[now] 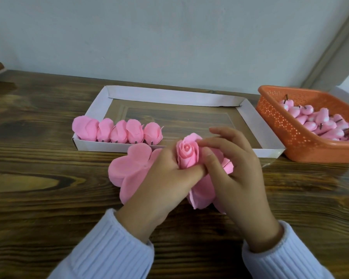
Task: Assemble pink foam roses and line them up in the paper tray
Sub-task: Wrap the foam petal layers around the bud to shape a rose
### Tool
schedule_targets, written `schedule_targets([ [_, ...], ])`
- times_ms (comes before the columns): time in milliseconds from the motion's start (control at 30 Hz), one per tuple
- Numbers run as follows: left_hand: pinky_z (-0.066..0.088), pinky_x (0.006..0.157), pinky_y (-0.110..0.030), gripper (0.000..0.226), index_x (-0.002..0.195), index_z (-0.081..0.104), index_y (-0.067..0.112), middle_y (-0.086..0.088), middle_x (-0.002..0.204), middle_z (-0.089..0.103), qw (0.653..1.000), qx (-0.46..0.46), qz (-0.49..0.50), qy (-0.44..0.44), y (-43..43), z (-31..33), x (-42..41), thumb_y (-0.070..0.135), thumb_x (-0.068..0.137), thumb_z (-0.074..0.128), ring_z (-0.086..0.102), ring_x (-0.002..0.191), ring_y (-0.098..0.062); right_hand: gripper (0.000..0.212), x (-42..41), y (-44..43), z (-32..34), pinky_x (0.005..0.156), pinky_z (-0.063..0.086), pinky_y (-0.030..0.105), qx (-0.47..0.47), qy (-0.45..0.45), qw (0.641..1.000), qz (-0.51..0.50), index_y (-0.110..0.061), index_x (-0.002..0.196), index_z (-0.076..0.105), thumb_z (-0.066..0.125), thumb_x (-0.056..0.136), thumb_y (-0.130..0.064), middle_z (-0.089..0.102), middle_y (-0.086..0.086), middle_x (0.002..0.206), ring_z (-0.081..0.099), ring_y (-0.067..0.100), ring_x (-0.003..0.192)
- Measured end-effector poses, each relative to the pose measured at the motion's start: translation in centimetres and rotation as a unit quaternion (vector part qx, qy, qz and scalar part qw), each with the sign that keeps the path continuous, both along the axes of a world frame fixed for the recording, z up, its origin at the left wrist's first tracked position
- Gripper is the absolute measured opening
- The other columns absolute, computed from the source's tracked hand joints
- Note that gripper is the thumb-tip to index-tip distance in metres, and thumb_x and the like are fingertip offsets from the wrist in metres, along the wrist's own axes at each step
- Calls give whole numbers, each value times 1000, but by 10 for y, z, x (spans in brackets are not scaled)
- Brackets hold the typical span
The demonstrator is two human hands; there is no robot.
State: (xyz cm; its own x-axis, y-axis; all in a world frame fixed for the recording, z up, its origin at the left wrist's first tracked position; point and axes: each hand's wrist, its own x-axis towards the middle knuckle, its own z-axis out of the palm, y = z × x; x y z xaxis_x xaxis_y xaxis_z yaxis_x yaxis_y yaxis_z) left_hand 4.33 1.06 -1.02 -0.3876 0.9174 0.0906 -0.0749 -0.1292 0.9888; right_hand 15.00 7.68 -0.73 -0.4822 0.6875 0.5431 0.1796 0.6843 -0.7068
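Half-wrapped rose [186, 156] at frame centre. Left hand [165, 174] grips its base; right hand [230, 168] pinches an outer petal shut. Wrapping step. Next move probably needs seating beside five finished roses [117, 131], paper tray [169, 95].

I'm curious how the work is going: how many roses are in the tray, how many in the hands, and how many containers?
Finished roses in the paper tray: 5
Unfinished rose, held by left hand and right hand: 1
Paper tray: 1
Orange basket: 1
Total: 8
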Motion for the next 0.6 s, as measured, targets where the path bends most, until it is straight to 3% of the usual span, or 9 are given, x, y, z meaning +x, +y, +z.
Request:
schedule_targets([
  [100,55,88,-54,31,106,68,11,-12,96,73,1000,0,-5,16,0,0,1,19,76,64,70,95,-27,23,0,1,1,93,39,11,-10,4,1000,-13,-34,97,67,56,82,-20,56,-12,118,51,-1,114],
  [300,54,68,-24,26,88,72,31,3,82,74,998,9,9,56,2,-4,0,14,73,58,71,81,-9,20,1,0,2,90,40,10,-3,2,1000,-9,-31,86,65,64,83,-12,55,-14,117,52,0,113],
  [367,56,70,-25,28,89,72,32,3,84,75,998,2,14,68,1,-5,0,15,73,57,71,82,-10,19,1,1,2,88,39,8,-8,-1,1000,-16,-27,84,66,68,82,-8,55,-14,117,52,-1,111],
  [500,57,85,-42,27,107,67,22,-2,93,74,996,-8,25,89,0,-4,1,13,82,62,70,90,-14,19,1,2,3,89,38,7,-28,-28,999,-26,-31,86,68,66,81,-13,56,-12,117,50,-3,110],
  [600,57,87,-37,35,111,68,23,4,96,75,994,-13,25,106,-1,-3,1,-1,88,60,69,94,-9,19,2,2,3,88,38,6,-17,-26,999,-36,-29,85,69,71,80,-11,56,-12,115,52,0,108],
])
